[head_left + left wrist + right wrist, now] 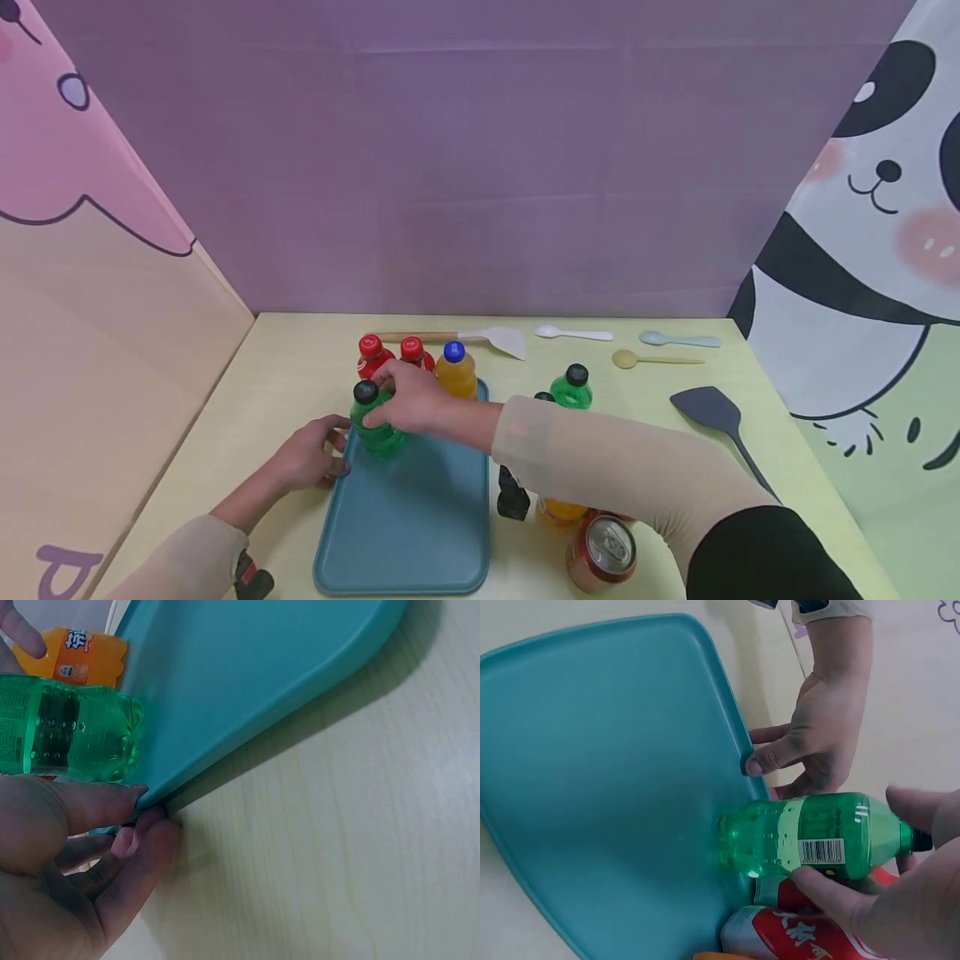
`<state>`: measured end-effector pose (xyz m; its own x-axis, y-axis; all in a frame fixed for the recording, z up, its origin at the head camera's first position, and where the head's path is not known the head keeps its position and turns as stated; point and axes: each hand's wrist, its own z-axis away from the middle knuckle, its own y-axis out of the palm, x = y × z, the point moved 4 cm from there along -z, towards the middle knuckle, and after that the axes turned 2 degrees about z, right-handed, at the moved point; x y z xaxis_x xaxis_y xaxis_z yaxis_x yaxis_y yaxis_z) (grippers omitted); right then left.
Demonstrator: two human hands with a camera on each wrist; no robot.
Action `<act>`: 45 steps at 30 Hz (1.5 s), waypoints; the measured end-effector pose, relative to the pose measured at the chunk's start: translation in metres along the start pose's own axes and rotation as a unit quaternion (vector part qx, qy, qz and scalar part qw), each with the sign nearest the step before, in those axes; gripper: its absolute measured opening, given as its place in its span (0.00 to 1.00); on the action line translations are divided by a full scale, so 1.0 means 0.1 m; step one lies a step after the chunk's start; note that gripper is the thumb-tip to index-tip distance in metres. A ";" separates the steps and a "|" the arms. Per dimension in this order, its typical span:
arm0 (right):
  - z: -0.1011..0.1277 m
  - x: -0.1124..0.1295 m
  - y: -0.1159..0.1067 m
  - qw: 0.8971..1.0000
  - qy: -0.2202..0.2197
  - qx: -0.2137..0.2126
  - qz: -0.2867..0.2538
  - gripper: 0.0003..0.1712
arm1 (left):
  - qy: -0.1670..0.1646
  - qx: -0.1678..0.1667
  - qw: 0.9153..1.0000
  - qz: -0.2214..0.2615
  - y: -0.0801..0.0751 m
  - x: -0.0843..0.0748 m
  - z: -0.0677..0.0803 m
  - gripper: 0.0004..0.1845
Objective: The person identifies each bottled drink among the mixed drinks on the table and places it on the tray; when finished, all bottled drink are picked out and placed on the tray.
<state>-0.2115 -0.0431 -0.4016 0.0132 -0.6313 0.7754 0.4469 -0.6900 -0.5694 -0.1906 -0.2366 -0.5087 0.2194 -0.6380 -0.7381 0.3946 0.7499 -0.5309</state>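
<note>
1. The right hand (408, 400) grips a green soda bottle (377, 425) near its black cap, standing it at the teal tray's (420, 517) far left corner.
2. The left hand (307, 457) pinches the tray's left rim, thumb on top.
3. 2 red bottles (372, 355) and 1 orange bottle (457, 372) stand along the tray's far edge.

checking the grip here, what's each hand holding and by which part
The right hand grips the green bottle by its upper body and neck, just under the black cap. The left hand pinches the teal tray at its left rim.
</note>
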 end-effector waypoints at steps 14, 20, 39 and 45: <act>0.30 0.06 -0.51 0.991 -0.078 0.102 -0.029 0.38 | 0.006 -0.011 1.000 0.000 0.01 0.01 0.01 0.37; 0.64 0.04 -0.95 0.991 -0.101 0.088 -0.031 0.36 | 0.011 -0.016 1.000 -0.003 0.00 0.01 0.01 0.37; 1.71 -0.89 -1.72 0.992 -0.120 0.023 -0.018 0.32 | 0.014 -0.011 1.000 0.006 0.00 0.00 0.01 0.37; 1.82 -1.17 -1.62 0.993 -0.115 0.018 -0.013 0.30 | 0.015 -0.012 1.000 0.007 0.00 -0.01 0.02 0.37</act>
<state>-0.1222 0.2069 -0.3507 0.2032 -0.5127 0.8342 0.4813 -0.6896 -0.5411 -0.1890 -0.2362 -0.5074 0.1979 -0.6219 -0.7577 0.3699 0.7632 -0.5298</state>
